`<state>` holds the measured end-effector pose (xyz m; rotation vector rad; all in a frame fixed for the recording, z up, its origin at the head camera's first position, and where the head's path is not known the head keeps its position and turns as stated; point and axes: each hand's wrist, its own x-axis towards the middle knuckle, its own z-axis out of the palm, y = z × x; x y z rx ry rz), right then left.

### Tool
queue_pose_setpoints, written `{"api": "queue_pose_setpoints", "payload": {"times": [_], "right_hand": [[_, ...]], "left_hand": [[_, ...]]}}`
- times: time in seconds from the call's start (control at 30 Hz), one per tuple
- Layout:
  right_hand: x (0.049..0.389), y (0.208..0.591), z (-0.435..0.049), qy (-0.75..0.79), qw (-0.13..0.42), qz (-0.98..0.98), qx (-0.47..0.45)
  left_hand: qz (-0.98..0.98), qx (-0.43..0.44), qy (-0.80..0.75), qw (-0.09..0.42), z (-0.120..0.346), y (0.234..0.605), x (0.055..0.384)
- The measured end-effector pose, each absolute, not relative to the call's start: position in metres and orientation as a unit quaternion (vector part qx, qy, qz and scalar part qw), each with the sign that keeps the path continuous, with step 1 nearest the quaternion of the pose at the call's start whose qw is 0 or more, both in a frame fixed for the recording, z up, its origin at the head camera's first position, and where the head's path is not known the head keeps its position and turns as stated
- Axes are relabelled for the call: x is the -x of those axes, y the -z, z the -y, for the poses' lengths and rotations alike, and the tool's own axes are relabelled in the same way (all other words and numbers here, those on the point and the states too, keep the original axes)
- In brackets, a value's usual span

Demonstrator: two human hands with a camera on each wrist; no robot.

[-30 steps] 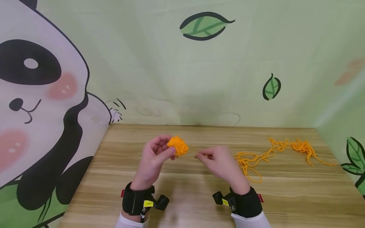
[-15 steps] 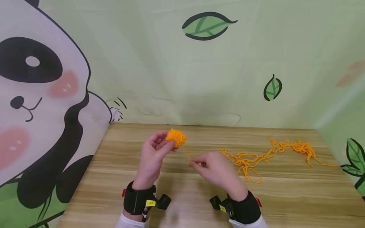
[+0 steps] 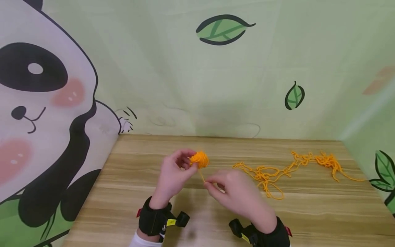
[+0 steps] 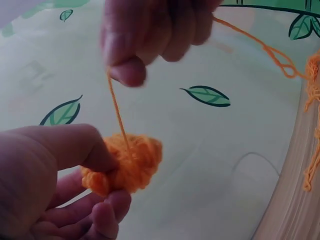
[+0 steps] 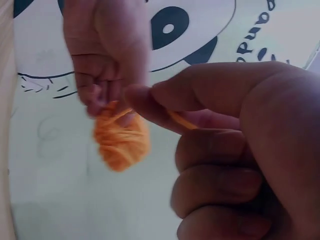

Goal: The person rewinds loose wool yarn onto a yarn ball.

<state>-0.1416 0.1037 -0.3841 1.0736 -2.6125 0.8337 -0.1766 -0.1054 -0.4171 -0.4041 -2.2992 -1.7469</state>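
A: What is being gripped?

B: The left hand [image 3: 174, 176] pinches a small ball of yarn [image 3: 202, 160] between thumb and fingers, held up above the table [image 3: 123, 171]. On the right hand [image 3: 242, 193], thumb and forefinger are together, clamped on a single strand [image 4: 118, 110] that runs taut to the ball.

A: How does the ball look?

B: Bright orange, lumpy and slightly oblong — more nugget than sphere — with wraps crossing its surface in close rows. The yarn looks soft and a little fuzzy.

A: And farther out?

B: Yarn trails from the right hand toward loose yarn [image 3: 265, 175] of the same orange, lying in slack loops and a tangled clump on the table's right side. The tabletop is pale brown with streaky wood grain. Behind it hangs a faintly creased, light green backdrop [image 3: 172, 68], printed with a panda and leaves.

A: Any change?

B: Half a second ago the ball sat higher and farther left — it is now lower, closer to the right hand, with a shorter strand showing between.
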Motion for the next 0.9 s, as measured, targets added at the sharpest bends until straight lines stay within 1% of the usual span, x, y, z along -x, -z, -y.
{"api": "queue_pose_setpoints", "payload": {"times": [0.3,0.43,0.67,0.77,0.9], "right_hand": [[0.139,0.378,-0.111,-0.314,0.191,0.857,-0.36],[0.141,0.377,-0.114,-0.33,0.22,0.844,-0.36],[0.147,0.379,-0.12,-0.333,0.241,0.846,-0.339],[0.15,0.38,-0.121,-0.34,0.239,0.85,-0.324],[0.154,0.383,-0.123,-0.349,0.223,0.857,-0.306]], "left_hand": [[0.821,0.21,0.528,0.053,0.098,0.411,0.169],[0.813,0.246,0.527,0.029,0.096,0.407,0.167],[0.804,0.279,0.525,-0.003,0.1,0.41,0.166],[0.793,0.298,0.531,-0.015,0.101,0.41,0.165],[0.774,0.31,0.551,-0.03,0.102,0.408,0.163]]}}
